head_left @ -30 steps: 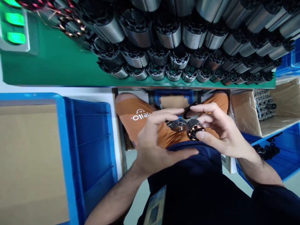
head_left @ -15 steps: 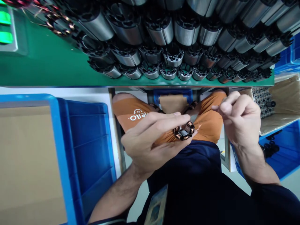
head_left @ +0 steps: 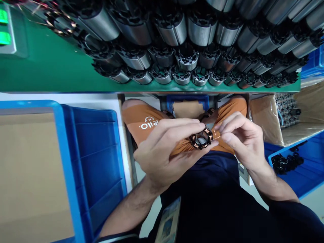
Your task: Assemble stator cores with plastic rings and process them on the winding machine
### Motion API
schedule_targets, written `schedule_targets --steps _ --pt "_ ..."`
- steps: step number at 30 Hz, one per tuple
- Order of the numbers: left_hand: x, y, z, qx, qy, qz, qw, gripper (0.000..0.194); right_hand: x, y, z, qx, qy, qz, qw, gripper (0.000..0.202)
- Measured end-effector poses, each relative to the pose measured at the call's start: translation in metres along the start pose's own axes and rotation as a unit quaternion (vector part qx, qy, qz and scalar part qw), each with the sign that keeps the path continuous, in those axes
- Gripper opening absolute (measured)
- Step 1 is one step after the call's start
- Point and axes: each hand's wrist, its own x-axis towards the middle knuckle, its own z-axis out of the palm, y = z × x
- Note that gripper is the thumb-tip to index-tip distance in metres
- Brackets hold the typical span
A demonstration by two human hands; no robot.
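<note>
My left hand (head_left: 164,152) grips a motor stator (head_left: 201,139) between the fingers above and the thumb below. The stator is a black ring with copper windings inside, and its open end faces up toward me. Thin copper wire (head_left: 216,135) sticks out from its right side. Close by on the right, my right hand (head_left: 244,138) is closed, thumb and forefinger pinched at the wire's end. Both hands are above my lap, in front of the bench edge.
A green bench (head_left: 50,74) carries rows of metal stator cores (head_left: 199,32) with black ends. Blue crates (head_left: 98,162) stand at left. At right are a plastic-lined carton (head_left: 268,116) of parts and a blue bin (head_left: 314,165) with black pieces (head_left: 286,162).
My right hand has come down and left, from apart to the wire beside the stator. My left hand, still holding the stator, has shifted slightly right.
</note>
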Motion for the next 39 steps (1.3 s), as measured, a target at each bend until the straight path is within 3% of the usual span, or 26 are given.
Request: schedule_targets --steps 4,7,11,13,17,21,23,25,27,33,39 --pt "0.0 0.001 0.006 -0.034 -0.015 -0.011 0.999 0.045 0.001 -0.003 -0.004 -0.033 0.034 -0.022 0.999 0.012" --pt "-0.001 0.002 0.009 -0.025 -0.033 -0.036 0.998 0.032 -0.005 -0.003 0.01 0.055 0.059 0.051 0.995 0.006" --pt "-0.007 -0.001 0.012 0.035 -0.053 -0.01 0.998 0.021 -0.015 0.0 0.034 0.15 0.031 0.097 0.983 0.041" --pt "-0.011 -0.003 0.015 0.062 -0.048 0.019 0.997 0.023 -0.015 0.0 0.039 0.146 0.057 0.093 0.983 0.035" --pt "-0.015 -0.004 0.015 0.083 -0.031 0.053 0.995 0.02 -0.004 -0.002 0.029 0.081 0.1 0.111 0.986 0.007" --pt "-0.012 -0.003 0.012 0.04 -0.061 -0.01 0.997 0.023 0.003 -0.002 0.012 0.094 0.217 0.106 0.966 0.021" --pt "-0.01 -0.004 0.013 0.036 -0.06 -0.032 0.997 0.023 -0.002 -0.002 0.013 0.128 0.19 0.135 0.964 0.024" --pt "-0.01 -0.005 0.015 0.058 -0.039 -0.023 0.997 0.02 -0.01 -0.001 0.021 0.153 0.1 0.166 0.969 0.026" --pt "-0.009 -0.007 0.018 0.098 -0.026 -0.002 0.995 0.021 -0.017 0.0 0.031 0.178 0.049 0.179 0.966 0.024" --pt "-0.007 -0.014 0.017 0.138 -0.006 0.081 0.987 0.034 -0.015 0.002 0.049 0.199 0.085 0.212 0.953 0.017" --pt "-0.006 -0.009 0.008 0.144 -0.02 0.091 0.985 0.018 -0.014 0.002 0.039 0.169 0.055 0.184 0.967 0.005"
